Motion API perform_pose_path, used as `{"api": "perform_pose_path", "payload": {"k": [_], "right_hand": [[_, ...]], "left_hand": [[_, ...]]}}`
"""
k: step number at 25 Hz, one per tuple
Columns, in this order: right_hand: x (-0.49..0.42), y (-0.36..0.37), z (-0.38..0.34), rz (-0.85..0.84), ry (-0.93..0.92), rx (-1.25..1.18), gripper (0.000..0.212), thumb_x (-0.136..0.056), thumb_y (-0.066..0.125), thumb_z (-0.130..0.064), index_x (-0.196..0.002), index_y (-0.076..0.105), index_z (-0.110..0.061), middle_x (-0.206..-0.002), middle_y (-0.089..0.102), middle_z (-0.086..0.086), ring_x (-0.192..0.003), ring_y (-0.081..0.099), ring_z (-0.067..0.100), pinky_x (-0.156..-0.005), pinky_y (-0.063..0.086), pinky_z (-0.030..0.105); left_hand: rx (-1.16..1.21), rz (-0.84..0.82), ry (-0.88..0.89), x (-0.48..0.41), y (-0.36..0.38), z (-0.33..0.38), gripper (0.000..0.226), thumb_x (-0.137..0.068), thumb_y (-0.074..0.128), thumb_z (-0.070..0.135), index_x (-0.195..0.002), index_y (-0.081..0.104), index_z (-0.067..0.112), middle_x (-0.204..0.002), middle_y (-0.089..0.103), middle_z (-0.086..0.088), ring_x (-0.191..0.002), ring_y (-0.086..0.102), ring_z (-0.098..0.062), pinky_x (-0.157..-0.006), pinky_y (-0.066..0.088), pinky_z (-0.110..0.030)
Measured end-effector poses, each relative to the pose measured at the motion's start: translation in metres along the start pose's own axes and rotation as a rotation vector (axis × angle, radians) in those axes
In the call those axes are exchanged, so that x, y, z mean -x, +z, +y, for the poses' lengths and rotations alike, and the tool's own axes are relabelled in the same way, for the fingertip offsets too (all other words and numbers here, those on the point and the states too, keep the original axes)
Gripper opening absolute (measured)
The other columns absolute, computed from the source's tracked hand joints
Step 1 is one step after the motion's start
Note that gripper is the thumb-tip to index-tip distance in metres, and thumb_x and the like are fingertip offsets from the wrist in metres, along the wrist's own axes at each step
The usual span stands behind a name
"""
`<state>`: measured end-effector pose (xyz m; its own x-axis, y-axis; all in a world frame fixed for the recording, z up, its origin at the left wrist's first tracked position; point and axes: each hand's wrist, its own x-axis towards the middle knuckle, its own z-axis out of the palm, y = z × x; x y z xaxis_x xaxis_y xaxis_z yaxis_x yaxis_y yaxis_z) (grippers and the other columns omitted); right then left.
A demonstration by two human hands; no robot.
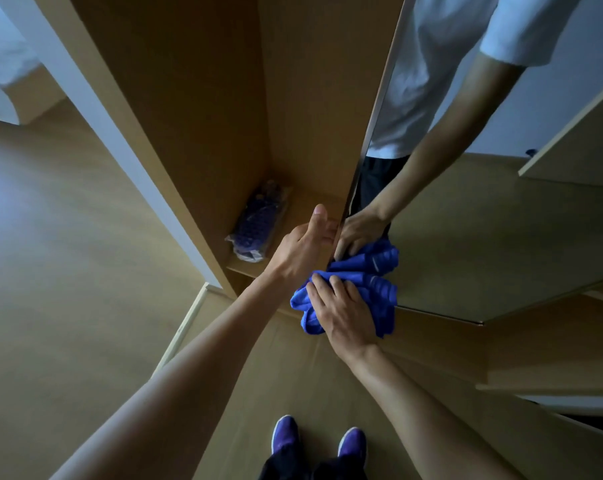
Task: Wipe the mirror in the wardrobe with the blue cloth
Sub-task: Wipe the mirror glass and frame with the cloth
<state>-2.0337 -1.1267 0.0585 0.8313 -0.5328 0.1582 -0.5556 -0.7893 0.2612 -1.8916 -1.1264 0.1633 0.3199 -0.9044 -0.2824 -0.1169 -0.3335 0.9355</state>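
Note:
The mirror (483, 237) fills the inside of the open wardrobe door on the right and reflects a person's arm and white shirt. My right hand (341, 313) presses the bunched blue cloth (376, 292) flat against the mirror's lower left corner. The cloth's reflection shows just above it in the glass. My left hand (307, 247) grips the door's left edge beside the cloth, thumb up and fingers wrapped round the edge.
The wooden wardrobe (206, 116) stands open ahead; a plastic-wrapped dark bundle (255, 223) lies on its low shelf. My purple shoes (286, 438) stand on the wooden floor below. White bedding (2, 64) is at the far left.

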Motion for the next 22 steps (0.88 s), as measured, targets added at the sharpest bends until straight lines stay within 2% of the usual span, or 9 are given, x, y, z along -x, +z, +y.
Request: {"api": "perform_pose_path", "payload": {"k": [3, 7, 9, 11, 13, 15, 18, 20, 22], "right_hand": [[0.000, 0.019, -0.004, -0.088, -0.082, 0.020, 0.044, -0.080, 0.071, -0.027, -0.123, 0.068, -0.026, -0.127, 0.065, -0.008, -0.108, 0.063, 0.015, -0.091, 0.051, 0.028], [0.000, 0.017, -0.006, -0.102, -0.100, 0.053, 0.037, -0.085, 0.054, -0.018, -0.119, 0.067, -0.026, -0.121, 0.065, -0.009, -0.104, 0.062, 0.013, -0.090, 0.050, 0.027], [-0.002, 0.003, -0.006, -0.015, -0.032, -0.031, 0.039, -0.080, 0.053, -0.011, -0.114, 0.069, -0.023, -0.118, 0.067, -0.006, -0.100, 0.064, 0.017, -0.089, 0.052, 0.030], [-0.004, -0.009, -0.005, 0.100, 0.017, -0.107, 0.037, -0.075, 0.059, -0.007, -0.109, 0.068, -0.016, -0.112, 0.067, 0.000, -0.098, 0.064, 0.023, -0.087, 0.053, 0.035], [-0.004, -0.015, -0.004, 0.145, 0.024, -0.121, 0.035, -0.074, 0.062, -0.008, -0.109, 0.064, -0.012, -0.111, 0.066, 0.004, -0.100, 0.063, 0.025, -0.089, 0.053, 0.037], [-0.002, -0.008, -0.002, 0.101, -0.007, -0.045, 0.037, -0.079, 0.057, -0.009, -0.115, 0.065, -0.014, -0.117, 0.065, 0.003, -0.105, 0.063, 0.023, -0.094, 0.051, 0.035], [0.002, 0.018, -0.004, -0.049, -0.066, 0.058, 0.053, -0.087, 0.035, -0.009, -0.135, 0.054, -0.016, -0.133, 0.057, -0.002, -0.116, 0.057, 0.018, -0.102, 0.046, 0.031], [0.003, 0.039, -0.009, -0.115, -0.091, 0.099, 0.048, -0.093, 0.039, -0.012, -0.140, 0.049, -0.015, -0.135, 0.053, -0.002, -0.117, 0.054, 0.017, -0.102, 0.044, 0.030], [0.003, 0.052, -0.011, -0.169, -0.075, 0.094, 0.042, -0.095, 0.046, -0.015, -0.137, 0.050, -0.014, -0.130, 0.054, -0.001, -0.115, 0.053, 0.018, -0.100, 0.044, 0.030]], "left_hand": [[0.013, 0.030, 0.004, -0.002, 0.002, -0.003, 0.069, -0.104, 0.020, 0.063, -0.127, 0.069, 0.020, -0.104, 0.068, 0.016, -0.092, 0.056, 0.016, -0.076, 0.034, -0.007], [0.075, 0.040, 0.006, -0.007, 0.005, -0.008, 0.066, -0.105, 0.020, 0.062, -0.118, 0.071, 0.023, -0.107, 0.071, 0.012, -0.103, 0.063, 0.004, -0.079, 0.037, -0.011], [0.099, 0.037, 0.001, -0.007, 0.007, -0.013, 0.066, -0.104, 0.021, 0.063, -0.110, 0.073, 0.024, -0.114, 0.074, 0.005, -0.111, 0.065, -0.006, -0.090, 0.043, -0.018], [0.097, 0.025, -0.012, -0.004, 0.011, -0.021, 0.071, -0.105, 0.020, 0.062, -0.117, 0.074, 0.018, -0.124, 0.072, -0.001, -0.122, 0.062, -0.014, -0.109, 0.042, -0.033], [0.090, 0.012, -0.030, -0.002, 0.016, -0.030, 0.072, -0.105, 0.018, 0.062, -0.127, 0.070, 0.016, -0.129, 0.069, -0.001, -0.126, 0.060, -0.015, -0.118, 0.037, -0.042], [0.110, 0.024, -0.047, -0.003, 0.020, -0.036, 0.072, -0.105, 0.019, 0.061, -0.129, 0.068, 0.015, -0.131, 0.069, -0.002, -0.127, 0.059, -0.015, -0.119, 0.036, -0.044], [0.114, 0.050, -0.057, -0.010, 0.022, -0.039, 0.071, -0.105, 0.020, 0.061, -0.123, 0.071, 0.014, -0.125, 0.071, -0.004, -0.122, 0.062, -0.017, -0.117, 0.039, -0.042], [0.107, 0.063, -0.034, -0.013, 0.021, -0.042, 0.070, -0.106, 0.020, 0.059, -0.118, 0.072, 0.014, -0.122, 0.072, -0.006, -0.120, 0.064, -0.019, -0.114, 0.041, -0.042], [0.128, 0.067, -0.038, -0.014, 0.023, -0.045, 0.071, -0.106, 0.020, 0.059, -0.124, 0.070, 0.013, -0.126, 0.071, -0.005, -0.122, 0.062, -0.018, -0.116, 0.040, -0.042]]}}
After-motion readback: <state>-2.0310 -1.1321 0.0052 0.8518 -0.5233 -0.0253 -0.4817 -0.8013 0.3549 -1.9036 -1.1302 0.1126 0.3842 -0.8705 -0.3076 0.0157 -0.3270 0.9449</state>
